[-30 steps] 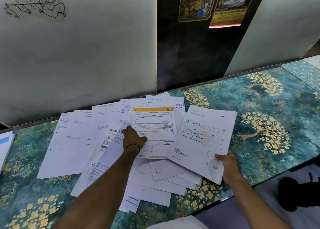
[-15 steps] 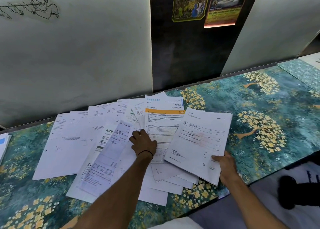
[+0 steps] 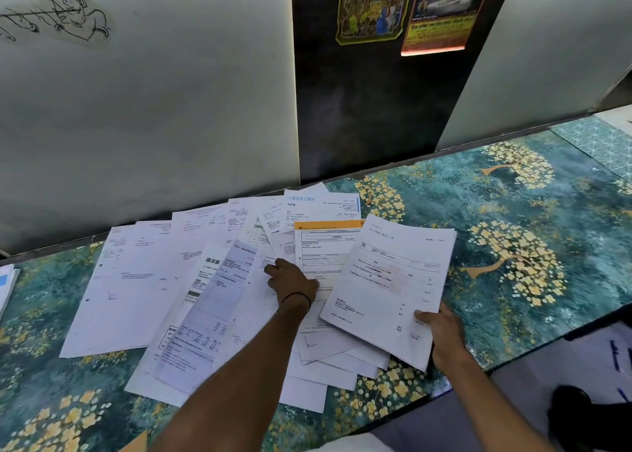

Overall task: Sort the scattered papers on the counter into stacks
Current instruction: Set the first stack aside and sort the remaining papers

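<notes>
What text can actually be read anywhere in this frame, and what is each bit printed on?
"INVOICE": on the orange-banded sheet.
"請求書": bold heading on the white sheet left of the left hand.
Blue heading on the rear sheet: blurred, unreadable.
Sheaf gripped by the right hand: print too small to read.
Orange wall poster: lettering blurred.

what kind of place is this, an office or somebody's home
Probably a small shop or office front counter, though a home is possible. The counter has a teal floral covering, invoices and forms lie spread over it, and posters hang on the dark panel behind.
</notes>
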